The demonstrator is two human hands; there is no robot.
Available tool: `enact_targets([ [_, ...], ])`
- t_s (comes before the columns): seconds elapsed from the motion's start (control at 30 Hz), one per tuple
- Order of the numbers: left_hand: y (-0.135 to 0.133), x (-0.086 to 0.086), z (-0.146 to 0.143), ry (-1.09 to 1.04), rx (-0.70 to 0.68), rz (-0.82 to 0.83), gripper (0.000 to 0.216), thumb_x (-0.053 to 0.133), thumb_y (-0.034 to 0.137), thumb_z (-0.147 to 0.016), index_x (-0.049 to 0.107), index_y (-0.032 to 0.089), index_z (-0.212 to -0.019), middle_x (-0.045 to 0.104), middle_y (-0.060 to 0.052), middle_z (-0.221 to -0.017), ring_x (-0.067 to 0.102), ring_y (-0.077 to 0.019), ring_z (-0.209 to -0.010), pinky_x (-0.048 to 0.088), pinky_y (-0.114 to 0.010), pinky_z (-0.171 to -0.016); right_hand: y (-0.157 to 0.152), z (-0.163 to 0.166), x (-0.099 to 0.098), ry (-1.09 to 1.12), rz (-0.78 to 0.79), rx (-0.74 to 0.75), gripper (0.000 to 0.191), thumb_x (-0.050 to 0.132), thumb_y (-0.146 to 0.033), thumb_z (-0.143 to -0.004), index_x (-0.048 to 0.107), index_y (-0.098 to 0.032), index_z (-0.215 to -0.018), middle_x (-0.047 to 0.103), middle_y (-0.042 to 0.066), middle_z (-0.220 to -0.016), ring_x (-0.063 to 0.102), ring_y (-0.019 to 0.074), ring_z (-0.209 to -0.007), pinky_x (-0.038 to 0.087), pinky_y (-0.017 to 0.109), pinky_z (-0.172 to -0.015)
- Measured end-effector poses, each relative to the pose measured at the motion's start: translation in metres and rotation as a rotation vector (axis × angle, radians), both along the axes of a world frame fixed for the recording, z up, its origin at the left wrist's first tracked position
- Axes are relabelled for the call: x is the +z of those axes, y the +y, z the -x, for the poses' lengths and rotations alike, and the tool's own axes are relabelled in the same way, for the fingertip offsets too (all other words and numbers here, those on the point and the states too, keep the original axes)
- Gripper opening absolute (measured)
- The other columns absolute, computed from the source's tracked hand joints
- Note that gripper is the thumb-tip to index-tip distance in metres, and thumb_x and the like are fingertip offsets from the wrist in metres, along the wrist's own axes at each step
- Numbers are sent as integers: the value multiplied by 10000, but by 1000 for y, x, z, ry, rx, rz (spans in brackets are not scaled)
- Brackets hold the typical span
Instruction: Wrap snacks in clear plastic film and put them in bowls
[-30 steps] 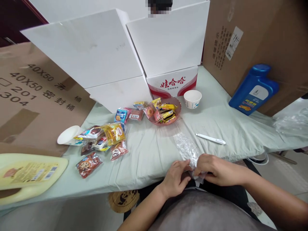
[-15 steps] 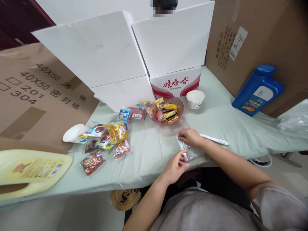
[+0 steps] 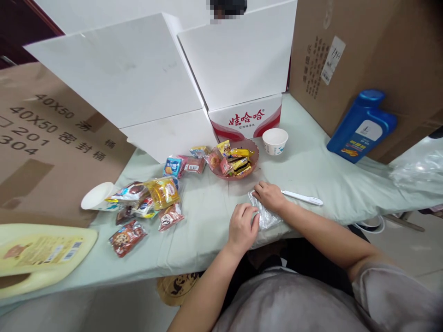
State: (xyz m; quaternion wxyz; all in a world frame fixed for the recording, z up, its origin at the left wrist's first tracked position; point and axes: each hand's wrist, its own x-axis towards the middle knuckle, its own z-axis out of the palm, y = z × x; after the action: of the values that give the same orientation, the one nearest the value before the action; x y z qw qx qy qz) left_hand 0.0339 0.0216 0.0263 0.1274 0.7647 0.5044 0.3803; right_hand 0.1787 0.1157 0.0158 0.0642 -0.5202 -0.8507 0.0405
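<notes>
A crinkled clear plastic bag (image 3: 269, 220) lies near the table's front edge, between my two hands. My right hand (image 3: 270, 197) rests over its upper part, with the fingers bent down onto the film. At the bag's left edge is my left hand (image 3: 242, 227), its fingers curled and the thumb against the plastic. A white knife-like tool with a long handle (image 3: 304, 198) lies just beyond my right wrist. Farther back stands a pink glass bowl (image 3: 254, 168) with several wrapped snacks (image 3: 238, 161) in it.
A white paper bowl (image 3: 275, 142) stands upright behind; another paper bowl (image 3: 98, 196) lies tipped at left, beside several snack packets (image 3: 162, 193). A blue bottle (image 3: 362, 127) stands right, a yellow jug (image 3: 44, 258) lies left. White boxes (image 3: 242, 64) and brown cartons (image 3: 321, 60) border the table.
My left hand has moved up and left onto the bag's edge, its fingers curling in. My right hand has lowered onto the bag. The whole view has shifted slightly.
</notes>
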Motion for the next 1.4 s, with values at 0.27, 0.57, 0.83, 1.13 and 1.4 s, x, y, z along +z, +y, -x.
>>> enact_targets([
  [0.27,38,-24,1,183,-203,25,77,632,157,-803,659,196,-863,644,-59,-978,565,-230,-1017,442,-425,-932,6,-22,12,24,-59,-66,257,449,-304,-961,638,-147,-1036,611,144,-1056,538,256,-986,408,324,-786],
  [0.57,32,-19,3,241,-251,70,289,536,155,-878,639,233,-1136,621,-61,-1233,458,-254,-1235,385,-472,-1035,-61,-68,14,303,-34,555,270,554,-402,-918,646,-216,-1091,643,84,-1080,521,236,-1059,396,392,-916],
  [0.83,32,-23,7,209,-328,98,456,472,88,-872,533,253,-1293,620,-54,-1277,492,-232,-1252,395,-458,-1035,-67,-58,11,387,31,466,249,389,-200,-964,630,-165,-1017,684,99,-967,610,199,-912,432,344,-847],
  [1.13,36,-42,10,106,-172,30,714,360,4,-828,157,173,-1491,388,-163,-1475,375,-242,-1375,413,-451,-1067,-19,-23,16,85,82,-127,302,315,-280,-996,592,-169,-1045,684,111,-981,649,207,-830,390,275,-669],
  [1.4,34,-27,5,216,-194,64,361,439,42,-824,600,183,-1115,568,-111,-1257,494,-266,-1216,426,-507,-1046,-9,-22,5,31,8,-135,269,391,-299,-967,594,-146,-1055,626,166,-1054,590,266,-939,426,342,-767],
])
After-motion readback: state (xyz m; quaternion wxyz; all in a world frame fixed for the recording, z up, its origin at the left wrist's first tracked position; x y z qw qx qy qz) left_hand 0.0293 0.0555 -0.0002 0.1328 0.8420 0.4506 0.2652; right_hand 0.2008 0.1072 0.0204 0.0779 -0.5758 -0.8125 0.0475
